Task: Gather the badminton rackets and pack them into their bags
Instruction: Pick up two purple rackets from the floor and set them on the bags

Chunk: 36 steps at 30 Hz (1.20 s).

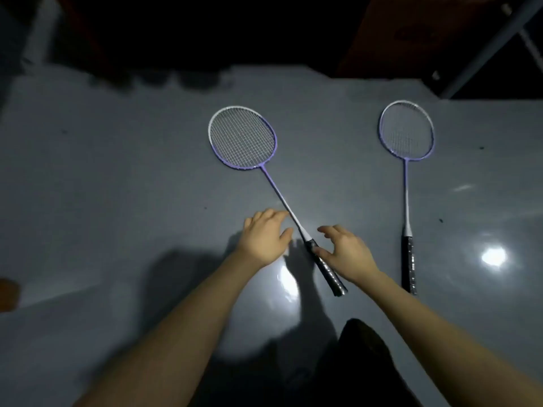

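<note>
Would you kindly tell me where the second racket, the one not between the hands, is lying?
In the head view, the second racket lies flat on the grey floor at the right, beyond the right hand, handle toward the person.

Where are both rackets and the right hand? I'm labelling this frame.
left racket point(242, 137), head view, on its strings.
right racket point(406, 128), head view, on its strings.
right hand point(346, 251), head view, back of hand.

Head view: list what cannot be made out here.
- Bags: none identifiable; the top of the view is too dark.
- Near racket: the right hand covers part of its grip; contact cannot be told.
- Left hand: whether its fingertips touch the shaft is unclear.
- Far racket: markings on its black grip are too small to read.
- Brown object: cut off by the left edge.
</note>
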Motion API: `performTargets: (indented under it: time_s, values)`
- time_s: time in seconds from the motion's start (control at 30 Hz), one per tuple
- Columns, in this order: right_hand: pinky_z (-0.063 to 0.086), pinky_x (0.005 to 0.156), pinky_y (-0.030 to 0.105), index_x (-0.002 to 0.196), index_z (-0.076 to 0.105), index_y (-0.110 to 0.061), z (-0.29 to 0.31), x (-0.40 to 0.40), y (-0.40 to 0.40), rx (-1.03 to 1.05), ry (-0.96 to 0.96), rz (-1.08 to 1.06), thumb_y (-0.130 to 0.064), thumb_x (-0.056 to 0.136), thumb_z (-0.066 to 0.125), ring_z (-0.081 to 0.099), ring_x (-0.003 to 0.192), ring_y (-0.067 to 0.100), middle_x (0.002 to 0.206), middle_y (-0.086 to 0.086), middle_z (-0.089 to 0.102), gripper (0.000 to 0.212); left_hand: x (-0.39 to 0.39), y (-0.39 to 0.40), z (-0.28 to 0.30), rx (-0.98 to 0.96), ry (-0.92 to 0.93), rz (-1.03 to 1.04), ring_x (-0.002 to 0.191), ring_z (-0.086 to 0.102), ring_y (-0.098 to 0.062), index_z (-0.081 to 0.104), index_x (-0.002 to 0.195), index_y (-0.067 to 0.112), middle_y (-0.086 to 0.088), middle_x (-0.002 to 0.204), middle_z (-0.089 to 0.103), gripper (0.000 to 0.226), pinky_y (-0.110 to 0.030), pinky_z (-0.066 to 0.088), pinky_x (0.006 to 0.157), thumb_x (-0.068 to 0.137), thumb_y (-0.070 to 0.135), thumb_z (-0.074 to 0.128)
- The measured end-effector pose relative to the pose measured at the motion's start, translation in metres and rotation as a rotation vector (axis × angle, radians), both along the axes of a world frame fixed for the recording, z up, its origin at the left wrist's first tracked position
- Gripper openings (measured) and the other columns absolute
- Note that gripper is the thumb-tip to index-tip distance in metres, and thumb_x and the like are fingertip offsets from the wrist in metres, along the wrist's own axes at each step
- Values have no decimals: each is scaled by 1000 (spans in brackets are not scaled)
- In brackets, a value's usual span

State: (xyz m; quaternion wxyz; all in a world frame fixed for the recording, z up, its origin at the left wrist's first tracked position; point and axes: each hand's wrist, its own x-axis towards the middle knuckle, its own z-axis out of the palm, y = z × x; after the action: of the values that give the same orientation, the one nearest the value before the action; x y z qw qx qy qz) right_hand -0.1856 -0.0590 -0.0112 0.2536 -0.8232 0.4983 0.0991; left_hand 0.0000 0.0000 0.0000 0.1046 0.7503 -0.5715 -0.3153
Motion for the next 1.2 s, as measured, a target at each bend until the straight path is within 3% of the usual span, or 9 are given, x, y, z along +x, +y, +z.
performTargets:
  time_s: [0.23,0.37,0.5,0.63,0.7,0.77,0.9,1.03,1.2]
  values:
    - [34,89,38,127,47,-16,-139,-13,-9,-88,-41,-21,-50,80,63,53,109,27,116,5,57,60,-36,-40,-139,10,-1,-17,132,31,-26,31,142,22,-1,148,32,52,-38,22,106,94,36,44]
    - [33,79,38,111,57,-10,-156,-10,-7,-133,-153,-41,-29,82,65,56,93,31,99,8,58,36,-40,-43,-151,72,34,35,136,27,-22,23,144,23,2,152,25,55,-38,19,108,95,38,41]
    - [27,69,33,101,63,-12,-144,-14,-23,-175,-328,-80,-41,79,47,57,83,28,88,5,58,40,-44,-54,-145,1,119,172,132,33,-24,25,144,23,-3,146,34,55,-39,22,108,94,38,44]
    - [32,69,35,97,64,-15,-127,-23,-33,-282,-455,-113,-38,78,51,57,80,24,86,1,57,32,-56,-85,-130,-237,414,448,93,58,-24,46,128,11,-11,111,50,44,-44,46,93,89,30,56]
    - [33,69,33,98,64,-17,-118,-25,-38,-300,-555,-187,-29,75,63,55,79,18,85,0,56,27,-68,-96,-117,-340,525,518,74,58,-11,50,124,9,-4,97,51,39,-29,52,82,87,17,61]
    - [38,69,35,101,65,-18,-111,-32,-42,-304,-625,-209,-26,75,67,53,78,14,85,-2,56,28,-81,-105,-108,-418,617,551,56,50,2,49,126,7,1,76,50,42,-12,45,66,85,4,59]
    - [45,79,45,113,63,-25,-100,-68,-54,-157,-724,-149,-39,84,58,56,80,6,89,-11,56,32,-108,-117,-102,-465,731,594,48,43,2,50,125,5,4,61,40,42,-9,39,57,85,-9,50]
    - [35,90,44,122,59,-20,-117,-133,-78,-291,-396,-355,-43,89,50,55,102,29,109,7,58,41,-128,-121,-113,-482,651,584,61,46,-15,50,131,17,-5,76,43,49,-27,45,65,84,4,48]
    - [24,100,50,145,26,-17,-148,-186,-90,-257,110,-628,-44,89,53,33,121,44,137,26,34,67,-157,-125,-125,-395,545,539,63,49,-19,52,123,34,8,76,42,42,-47,53,73,82,25,49]
